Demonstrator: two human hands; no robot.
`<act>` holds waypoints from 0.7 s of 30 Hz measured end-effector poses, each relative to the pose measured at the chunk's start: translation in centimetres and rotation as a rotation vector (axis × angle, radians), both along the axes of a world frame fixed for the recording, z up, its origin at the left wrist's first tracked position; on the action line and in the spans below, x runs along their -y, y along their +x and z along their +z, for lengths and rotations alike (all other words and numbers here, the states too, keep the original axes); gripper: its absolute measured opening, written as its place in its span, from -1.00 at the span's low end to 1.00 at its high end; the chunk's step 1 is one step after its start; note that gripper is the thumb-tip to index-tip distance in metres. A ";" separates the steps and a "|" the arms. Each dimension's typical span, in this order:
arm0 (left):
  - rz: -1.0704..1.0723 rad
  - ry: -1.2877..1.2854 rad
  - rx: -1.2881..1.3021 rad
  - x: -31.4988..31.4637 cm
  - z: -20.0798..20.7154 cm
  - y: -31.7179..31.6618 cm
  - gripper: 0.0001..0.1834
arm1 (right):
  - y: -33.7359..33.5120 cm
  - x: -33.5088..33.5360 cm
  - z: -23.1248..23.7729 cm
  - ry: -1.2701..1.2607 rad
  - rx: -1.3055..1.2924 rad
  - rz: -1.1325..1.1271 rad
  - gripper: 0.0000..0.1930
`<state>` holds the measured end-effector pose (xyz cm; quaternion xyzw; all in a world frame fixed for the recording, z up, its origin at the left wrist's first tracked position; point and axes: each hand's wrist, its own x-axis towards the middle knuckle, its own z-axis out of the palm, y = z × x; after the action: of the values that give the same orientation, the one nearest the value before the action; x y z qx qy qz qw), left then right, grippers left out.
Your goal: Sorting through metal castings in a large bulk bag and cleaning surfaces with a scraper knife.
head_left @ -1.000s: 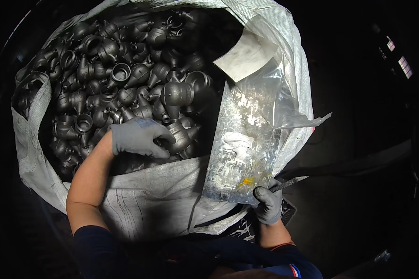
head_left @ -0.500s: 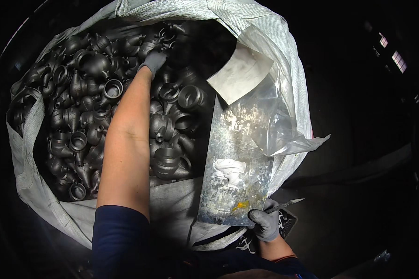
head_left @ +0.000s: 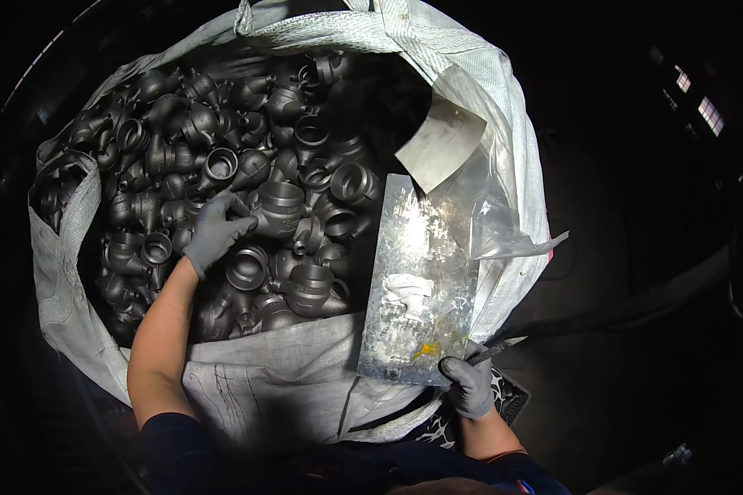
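My left hand [head_left: 216, 234], in a grey glove, reaches over a heap of dark metal castings. Its thumb and fingers close on the small stub of a round, open-mouthed casting [head_left: 279, 206]. At the lower right, my gloved right hand [head_left: 472, 389] is wrapped around a slim tool with a pointed, blade-like tip [head_left: 504, 344]; most of its handle is hidden. My right thumb lies by the lower corner of a scuffed flat metal sheet [head_left: 425, 322], which has white and yellow smears. Whether the thumb presses on the sheet, I cannot tell.
A large white woven bag [head_left: 272, 371] surrounds the castings, its rolled rim bulging around them. Clear plastic film [head_left: 504, 235] and a pale flat piece [head_left: 443, 147] lie at its right side. A dark crate edge [head_left: 516, 400] shows beside my right wrist.
My left hand has drawn back from the far part of the heap toward me, and a casting is now in its grip. My right hand still holds the pointed tool by the sheet.
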<state>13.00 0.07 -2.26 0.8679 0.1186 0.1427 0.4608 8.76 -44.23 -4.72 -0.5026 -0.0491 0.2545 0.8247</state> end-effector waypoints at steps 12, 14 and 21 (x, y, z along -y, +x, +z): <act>-0.017 0.653 0.437 4.0 6.1 11.4 -0.45 | -0.1 -0.7 1.1 -0.060 0.006 -0.054 -0.63; 0.005 0.697 0.390 5.6 5.1 16.1 -0.40 | 0.1 -0.4 0.8 -0.100 -0.010 -0.009 -0.64; 0.040 1.121 0.324 2.5 0.5 33.3 -0.36 | 0.0 0.6 0.3 -0.075 -0.001 0.057 -0.64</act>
<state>46.32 -2.44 -1.76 0.9439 -0.0308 0.3232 -0.0596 8.76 -44.83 -4.40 -0.5313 -0.0536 0.2798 0.7978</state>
